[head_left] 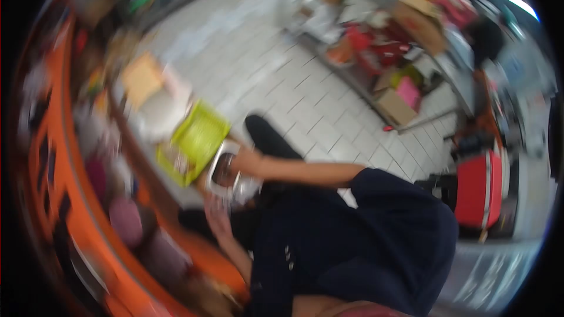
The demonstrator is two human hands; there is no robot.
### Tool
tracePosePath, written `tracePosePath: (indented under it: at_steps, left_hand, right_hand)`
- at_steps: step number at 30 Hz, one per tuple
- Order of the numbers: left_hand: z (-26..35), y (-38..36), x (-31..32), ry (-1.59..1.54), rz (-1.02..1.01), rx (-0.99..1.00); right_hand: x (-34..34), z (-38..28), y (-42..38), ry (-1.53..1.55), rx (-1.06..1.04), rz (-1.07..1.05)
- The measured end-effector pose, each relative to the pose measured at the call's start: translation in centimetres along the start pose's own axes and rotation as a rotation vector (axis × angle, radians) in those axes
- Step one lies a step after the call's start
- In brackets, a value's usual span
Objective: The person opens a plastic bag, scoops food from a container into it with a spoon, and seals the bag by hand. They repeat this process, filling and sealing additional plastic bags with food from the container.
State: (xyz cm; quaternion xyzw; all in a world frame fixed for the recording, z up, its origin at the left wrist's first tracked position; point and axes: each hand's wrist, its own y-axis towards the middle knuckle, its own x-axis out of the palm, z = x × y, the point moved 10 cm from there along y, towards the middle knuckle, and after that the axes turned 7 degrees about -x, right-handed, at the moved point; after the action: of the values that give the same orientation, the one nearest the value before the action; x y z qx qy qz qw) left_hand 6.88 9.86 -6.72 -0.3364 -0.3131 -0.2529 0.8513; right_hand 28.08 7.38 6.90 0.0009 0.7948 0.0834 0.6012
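Your right hand [249,161] and left hand [216,214] both grip the white boxy plastic container [226,176] beside the lime-green plastic basket [197,141]; it's probably not yet set down, though blur hides the fingers.

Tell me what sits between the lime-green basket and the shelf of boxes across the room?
In the head view, only bare pale floor tiles lie between the lime-green basket and the shelf of boxes; blur hides anything small.
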Motion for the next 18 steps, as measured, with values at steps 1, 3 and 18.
tracePosePath:
  at_steps: [1, 3, 18]
  left_hand:
    - [0.0, -0.3, 0.5, -0.052, -0.017, 0.020]
    - [-0.6, -0.3, -0.2, -0.137, 0.050, 0.008]
    - [0.7, -0.9, 2.4, -0.097, -0.020, 0.028]
  right_hand:
    - [-0.9, -0.5, -0.1, -0.094, 0.035, -0.242]
    - [1.2, 1.1, -1.3, -0.125, 0.027, -0.492]
    - [2.8, -1.3, 2.6, -0.058, -0.063, -0.355]
